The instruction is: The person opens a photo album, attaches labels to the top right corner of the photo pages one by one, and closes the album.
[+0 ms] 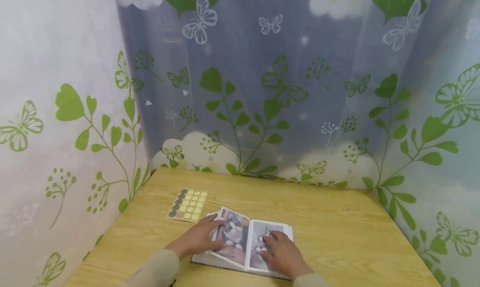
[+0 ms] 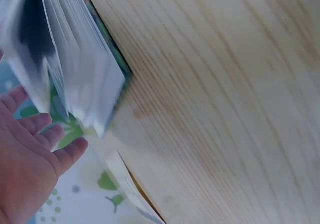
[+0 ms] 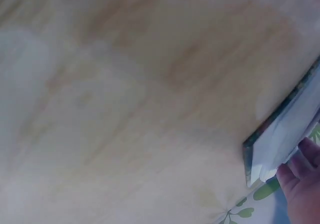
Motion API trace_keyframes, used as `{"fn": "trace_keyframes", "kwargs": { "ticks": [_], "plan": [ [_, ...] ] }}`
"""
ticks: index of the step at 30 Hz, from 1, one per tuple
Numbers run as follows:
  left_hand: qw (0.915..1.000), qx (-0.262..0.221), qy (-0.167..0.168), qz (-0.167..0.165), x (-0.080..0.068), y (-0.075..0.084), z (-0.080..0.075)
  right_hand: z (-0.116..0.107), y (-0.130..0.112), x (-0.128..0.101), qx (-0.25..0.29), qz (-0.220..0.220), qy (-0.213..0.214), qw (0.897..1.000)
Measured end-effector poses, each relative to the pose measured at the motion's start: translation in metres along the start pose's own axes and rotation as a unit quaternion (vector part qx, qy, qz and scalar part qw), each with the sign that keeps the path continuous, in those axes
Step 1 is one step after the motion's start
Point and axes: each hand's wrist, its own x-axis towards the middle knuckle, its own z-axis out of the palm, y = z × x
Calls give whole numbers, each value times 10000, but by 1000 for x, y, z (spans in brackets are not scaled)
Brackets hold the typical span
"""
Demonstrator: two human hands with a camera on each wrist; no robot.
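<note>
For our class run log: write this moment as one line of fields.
left hand: flat on left page | right hand: fingers on right page | photo album: open, cat photos | sticker sheet: beside album | table: wooden

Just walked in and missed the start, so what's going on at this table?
A person sits at a wooden table with an open photo album lying flat in front of them, its pages showing cat pictures. The left hand rests on the left page, fingers spread along its outer edge, and the right hand presses on the right page. A sticker sheet of round dots lies on the table behind and to the left of the album, untouched.
</note>
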Motion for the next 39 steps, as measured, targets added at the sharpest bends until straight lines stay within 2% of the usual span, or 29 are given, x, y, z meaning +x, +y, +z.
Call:
{"fn": "trace_keyframes", "kwargs": {
  "ticks": [3, 5, 12, 17, 21, 25, 31, 35, 39],
  "plan": [
    [10000, -52, 43, -14, -2, -9, -6, 0, 1, -1, -7, -61, 192, 9998],
    [9998, -95, 76, -144, -3, -15, -10, -1, 2, -1, 46, -79, 227, 9997],
    [9932, -265, 542, -991, -5, -37, -26, -4, 2, 2, 123, -149, 230, 9995],
    [9867, 0, 842, -1389, -8, -53, -41, -4, 2, 5, 135, -99, 168, 9997],
    [9802, 215, 945, -1724, -11, -65, -49, -5, 1, 2, 176, 3, -7, 9998],
    [9702, 452, 1002, -2158, -13, -76, -51, -5, 0, -3, 205, 178, -228, 9994],
    [9482, 794, 1100, -2873, -16, -88, -49, -2, 2, -7, 117, 176, -260, 9994],
    [9366, 963, 1141, -3171, -17, -89, -45, -1, 2, -7, 53, 78, -140, 9999],
    [9259, 1081, 1110, -3445, -12, -84, -42, -3, 2, -4, 11, 30, -35, 10000]
  ]
}}
